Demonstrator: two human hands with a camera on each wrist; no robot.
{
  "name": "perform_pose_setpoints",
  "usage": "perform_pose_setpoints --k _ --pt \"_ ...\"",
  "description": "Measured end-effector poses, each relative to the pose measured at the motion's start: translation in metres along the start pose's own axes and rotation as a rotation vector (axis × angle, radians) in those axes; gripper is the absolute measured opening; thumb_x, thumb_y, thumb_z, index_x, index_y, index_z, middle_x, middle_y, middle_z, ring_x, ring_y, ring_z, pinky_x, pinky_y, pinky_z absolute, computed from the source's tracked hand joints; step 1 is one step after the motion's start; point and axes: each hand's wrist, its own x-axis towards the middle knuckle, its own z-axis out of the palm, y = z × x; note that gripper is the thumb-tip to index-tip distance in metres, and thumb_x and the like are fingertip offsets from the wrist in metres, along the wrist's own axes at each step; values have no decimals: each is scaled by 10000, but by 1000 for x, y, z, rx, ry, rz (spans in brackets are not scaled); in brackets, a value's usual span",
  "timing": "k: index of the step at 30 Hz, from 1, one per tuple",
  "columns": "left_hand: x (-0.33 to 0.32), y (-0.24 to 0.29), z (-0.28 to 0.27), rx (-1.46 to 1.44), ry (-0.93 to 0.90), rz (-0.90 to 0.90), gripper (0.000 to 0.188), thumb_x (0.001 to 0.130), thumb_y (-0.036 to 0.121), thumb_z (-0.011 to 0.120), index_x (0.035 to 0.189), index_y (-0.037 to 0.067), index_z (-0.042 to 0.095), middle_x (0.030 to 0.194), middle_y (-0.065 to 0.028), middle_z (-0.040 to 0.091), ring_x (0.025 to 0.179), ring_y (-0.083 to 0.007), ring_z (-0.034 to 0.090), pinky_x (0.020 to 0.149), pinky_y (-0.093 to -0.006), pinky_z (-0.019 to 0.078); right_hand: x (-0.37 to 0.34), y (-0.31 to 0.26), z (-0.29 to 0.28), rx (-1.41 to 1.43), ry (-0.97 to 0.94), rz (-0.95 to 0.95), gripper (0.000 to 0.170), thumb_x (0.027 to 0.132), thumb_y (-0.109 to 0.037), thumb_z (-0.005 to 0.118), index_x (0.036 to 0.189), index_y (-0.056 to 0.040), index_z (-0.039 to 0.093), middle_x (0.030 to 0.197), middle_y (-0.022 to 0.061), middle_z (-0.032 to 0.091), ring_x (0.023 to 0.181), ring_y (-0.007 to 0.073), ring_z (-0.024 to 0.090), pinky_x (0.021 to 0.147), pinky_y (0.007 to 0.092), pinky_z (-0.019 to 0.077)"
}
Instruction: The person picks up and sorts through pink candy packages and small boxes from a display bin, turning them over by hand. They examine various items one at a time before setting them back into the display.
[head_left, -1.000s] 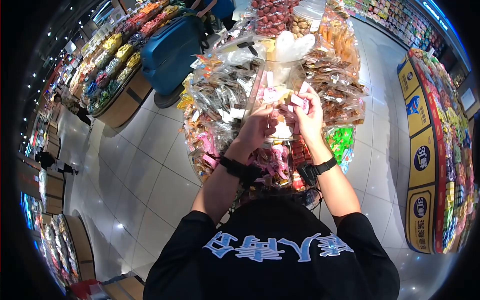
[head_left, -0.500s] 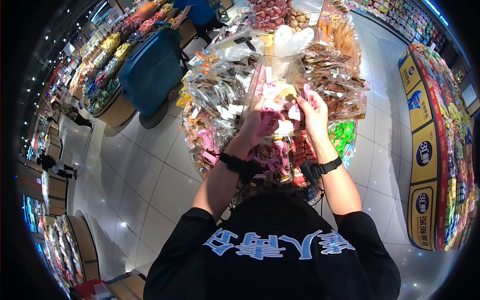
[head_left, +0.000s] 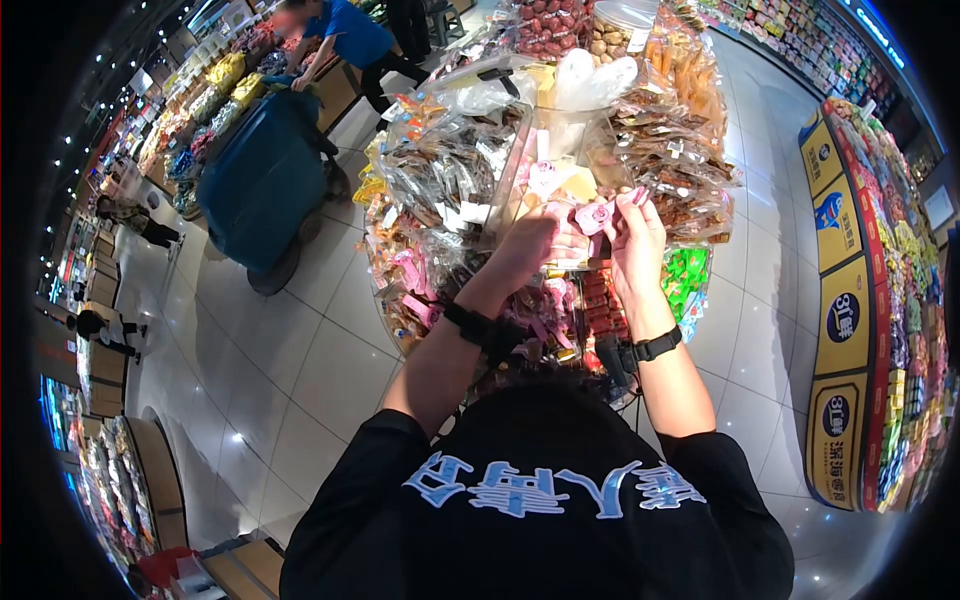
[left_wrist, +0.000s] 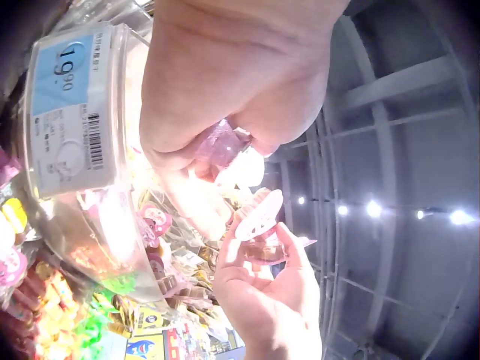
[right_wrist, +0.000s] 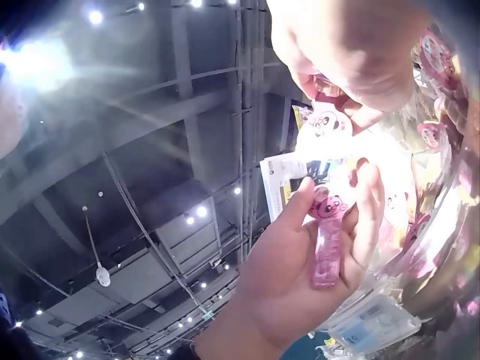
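Note:
In the head view both hands are close together over a clear plastic bin (left_wrist: 139, 247) of pink candies. My right hand (head_left: 638, 240) pinches a pink packet (head_left: 596, 217) that carries a round cartoon face. Its face side shows in the right wrist view, just below the fingers. Just left of it, my left hand (head_left: 545, 240) curls round a see-through pink tube (right_wrist: 326, 255) topped by a cartoon face (right_wrist: 328, 204). This tube lies along the palm, between thumb and fingers. From the left wrist, the curled fingers hide much of it.
Bagged snacks (head_left: 450, 165) are heaped left of the bin, brown packets (head_left: 670, 170) right of it. White bags (head_left: 590, 80) sit behind. A person in blue (head_left: 350, 35) leans by a teal wheeled machine (head_left: 260, 180) in the left aisle. A yellow-panelled shelf (head_left: 840, 310) stands right.
My left hand has turned and moved rightwards, closer to the right hand, which shifted slightly right. The teal machine has moved left and nearer, and more of the person in blue shows.

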Motion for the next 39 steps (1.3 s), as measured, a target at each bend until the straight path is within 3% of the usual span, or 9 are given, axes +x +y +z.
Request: perform_pose_setpoints --k 5,7,12,17,24,29,32,34,39 --pt "9 -14 -9 285 -98 163 350 972 79 655 1299 -7 564 1015 -57 699 870 -123 662 758 -288 559 -2 8 0 -17 53 3 63 967 -38 660 1013 -52 618 902 20 655 802 110 655 754 268 593" --pt "3 -8 -3 347 30 142 268 981 92 652 1216 -27 608 1016 -71 710 838 -112 656 771 -257 550 -4 12 2 -114 46 -47 64 968 -44 668 985 -56 607 862 15 642 756 100 639 692 246 569" --pt "13 -18 -5 55 36 369 254 995 96 635 1201 -53 621 1110 -112 706 964 -146 684 885 -273 553 -11 26 -10 -384 -68 -155 139 969 -97 707 901 -84 586 750 -27 605 587 42 537 515 203 406" --pt "9 -21 7 -113 17 398 293 1020 99 586 1267 -59 587 1206 -156 686 1118 -211 681 993 -309 537 -33 26 9 -485 27 -177 136 975 -99 696 882 -103 597 735 -55 576 602 19 487 535 204 374" --pt "9 -10 -3 -202 44 434 282 1052 124 510 1296 -13 538 1121 -120 684 966 -176 687 820 -308 589 -37 47 -4 -481 -231 -194 151 956 -84 721 1062 -76 613 887 -19 615 728 35 540 549 226 428" --pt "-8 26 -6 -180 152 305 235 1086 219 431 1220 53 529 982 -96 680 710 -153 660 589 -281 525 -49 11 -5 -446 -233 145 293 1097 -351 434 1185 -101 558 669 -44 455 566 45 431 543 193 366" --pt "-10 26 -5 -136 145 227 233 1086 251 441 1194 69 538 925 -82 675 659 -144 637 530 -284 478 -34 0 -8 -971 -422 -357 265 1013 -176 535 1233 -28 546 923 112 583 899 238 622 841 388 511" --pt "-15 32 3 -86 142 167 243 1083 251 447 1198 60 544 913 -82 672 668 -138 638 531 -286 486 -30 -19 1 -1195 -575 -518 384 903 -107 595 1265 5 531 1111 192 566 1094 371 585 995 461 454" --pt "-6 17 -12 -40 -33 -23 259 1061 256 496 1195 53 586 891 -71 675 657 -156 654 509 -304 525 -23 -47 20 -1523 -699 -473 552 788 -16 556 1334 2 477 1231 229 503 1223 422 520 1051 472 435"
